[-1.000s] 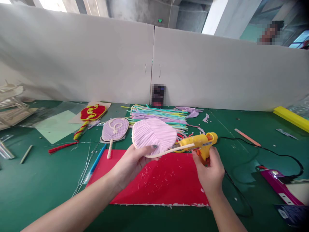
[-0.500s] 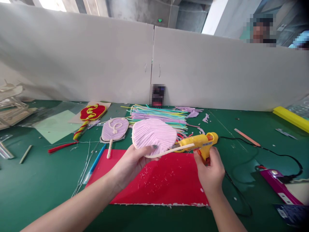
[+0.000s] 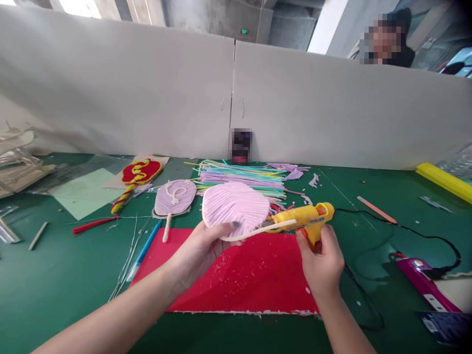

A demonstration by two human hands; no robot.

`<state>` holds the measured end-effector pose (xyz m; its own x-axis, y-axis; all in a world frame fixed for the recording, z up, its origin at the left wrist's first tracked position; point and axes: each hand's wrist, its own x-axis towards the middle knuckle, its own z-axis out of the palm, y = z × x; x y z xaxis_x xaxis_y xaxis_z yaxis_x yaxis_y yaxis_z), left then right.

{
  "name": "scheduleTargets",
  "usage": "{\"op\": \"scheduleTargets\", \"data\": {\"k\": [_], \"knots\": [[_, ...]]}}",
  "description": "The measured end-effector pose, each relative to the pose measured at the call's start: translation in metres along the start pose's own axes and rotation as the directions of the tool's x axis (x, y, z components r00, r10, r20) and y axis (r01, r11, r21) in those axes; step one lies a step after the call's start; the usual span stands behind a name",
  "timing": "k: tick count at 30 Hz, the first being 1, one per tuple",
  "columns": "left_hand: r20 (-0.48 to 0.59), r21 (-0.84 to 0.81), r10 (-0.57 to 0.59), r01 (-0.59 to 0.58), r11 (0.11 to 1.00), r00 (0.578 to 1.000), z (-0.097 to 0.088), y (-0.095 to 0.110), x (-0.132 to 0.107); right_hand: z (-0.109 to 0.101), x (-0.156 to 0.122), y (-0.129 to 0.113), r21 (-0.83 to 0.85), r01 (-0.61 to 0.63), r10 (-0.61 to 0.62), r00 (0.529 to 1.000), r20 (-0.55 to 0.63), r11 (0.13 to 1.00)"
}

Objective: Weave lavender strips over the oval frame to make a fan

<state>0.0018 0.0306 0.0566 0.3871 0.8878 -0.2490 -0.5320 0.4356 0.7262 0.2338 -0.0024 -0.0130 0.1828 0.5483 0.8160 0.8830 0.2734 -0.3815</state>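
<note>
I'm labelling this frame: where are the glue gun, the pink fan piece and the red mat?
glue gun (image 3: pixel 309 214), head view, on its yellow body.
pink fan piece (image 3: pixel 236 206), head view, middle of its ribbed face.
red mat (image 3: pixel 258 280), head view, bare centre part.

The left hand (image 3: pixel 201 250) is held up with its palm turned upward and inward. The thumb (image 3: pixel 233 226), with a dark-painted nail, presses down from above. The other fingers are tucked out of sight beneath it in a pinching grip. Its bare forearm runs back from the fingers toward the lower left corner.

The right hand (image 3: pixel 322 263) sits to the right of the left fingers, apart from them. The back of the hand faces the camera and the fingers are curled closed in a firm grip. Its wrist is straight, and the forearm drops to the bottom edge.
</note>
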Motion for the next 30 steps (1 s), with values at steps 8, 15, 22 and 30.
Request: {"op": "scheduleTargets", "data": {"k": [8, 15, 22, 30], "knots": [[0.018, -0.020, -0.015, 0.016, 1.000, 1.000, 0.0000, 0.0016, 0.0014, -0.0017, 0.0018, -0.0015, -0.010, 0.031, -0.031, 0.999, -0.018, 0.999], [0.036, -0.013, -0.020, 0.021, 1.000, 0.999, -0.0021, 0.0004, 0.0007, -0.0015, 0.0000, 0.0005, -0.010, 0.012, -0.013, 0.999, -0.037, 1.000], [0.036, -0.015, -0.034, 0.034, 0.999, 0.999, -0.0002, -0.0001, -0.0009, -0.0004, -0.0023, 0.0016, -0.009, -0.013, 0.012, 0.997, -0.072, 1.000], [0.049, -0.003, -0.039, 0.039, 0.999, 0.998, 0.0003, 0.0006, -0.0012, 0.0002, -0.0030, 0.0037, -0.013, -0.042, 0.041, 0.995, -0.090, 0.999]]}}
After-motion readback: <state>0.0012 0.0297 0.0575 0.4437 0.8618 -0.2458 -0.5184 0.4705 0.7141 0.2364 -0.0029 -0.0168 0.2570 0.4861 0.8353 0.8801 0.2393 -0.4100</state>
